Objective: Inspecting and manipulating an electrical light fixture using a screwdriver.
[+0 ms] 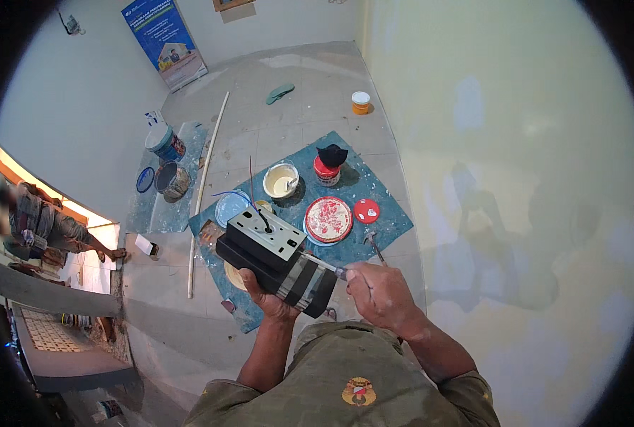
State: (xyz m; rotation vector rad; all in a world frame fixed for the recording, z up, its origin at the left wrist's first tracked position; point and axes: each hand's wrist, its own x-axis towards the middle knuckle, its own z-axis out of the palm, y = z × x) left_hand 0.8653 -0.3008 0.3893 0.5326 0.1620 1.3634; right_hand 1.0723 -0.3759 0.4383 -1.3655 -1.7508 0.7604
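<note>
Box (pixel 251 257), black with a metal plate (pixel 263 233) on top, sits centre of frame, tilted, above the blue sheet (pixel 395 213). Left hand (pixel 271 304) clamps its lower side, thumb up along the near face, fingers mostly hidden underneath. Right hand (pixel 381 295), lower centre-right, is closed around the screwdriver (pixel 341 273); shaft points left to the plate's right end. Can't tell if the tip is seated. Wires (pixel 251 186) stick up out of the plate. On the sheet, upper centre: bucket (pixel 281 182) with cream paint, red tub (pixel 325 173). Right of box: red-splotched lid (pixel 329 219), small red lid (pixel 367 211). Orange tub (pixel 360 107) upper right of centre, on the floor (pixel 317 107).
</note>
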